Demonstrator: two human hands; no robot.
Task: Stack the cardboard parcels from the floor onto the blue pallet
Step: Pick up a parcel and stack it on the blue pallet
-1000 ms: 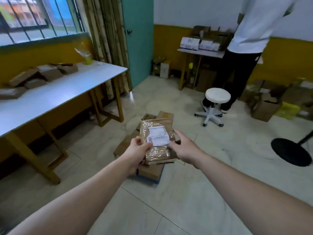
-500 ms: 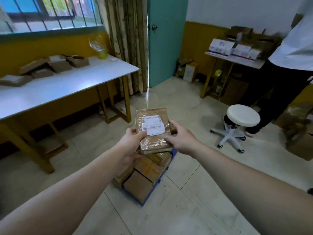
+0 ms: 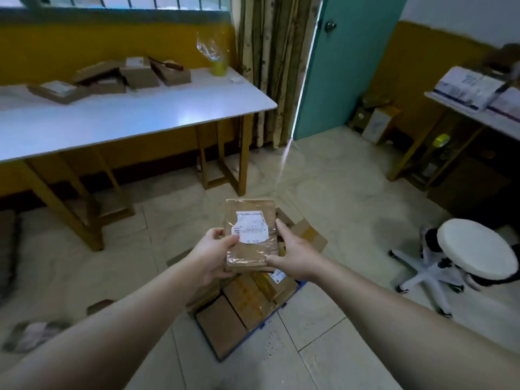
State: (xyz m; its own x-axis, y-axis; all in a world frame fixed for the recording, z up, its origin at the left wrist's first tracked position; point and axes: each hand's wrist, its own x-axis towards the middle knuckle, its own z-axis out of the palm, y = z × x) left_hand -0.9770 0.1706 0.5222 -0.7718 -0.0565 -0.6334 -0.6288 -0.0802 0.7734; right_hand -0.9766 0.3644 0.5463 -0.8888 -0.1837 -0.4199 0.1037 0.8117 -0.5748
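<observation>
Both hands clamped on one taped, labelled parcel point(image 3: 250, 235): left hand point(image 3: 213, 253) and right hand point(image 3: 295, 258) on opposite edges. Blue pallet point(image 3: 260, 327) is directly below my fingers, several stacked parcels point(image 3: 239, 308) already on it. Held one not yet placed. Loose cardboard point(image 3: 180, 258) on the floor left of my fingers is probably next.

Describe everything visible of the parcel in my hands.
The parcel is a flat brown cardboard rectangle wrapped in glossy clear film, with a white printed label on its upper face. It is held in the air above the blue pallet. The left hand grips its left edge, the right hand its right edge.
</observation>
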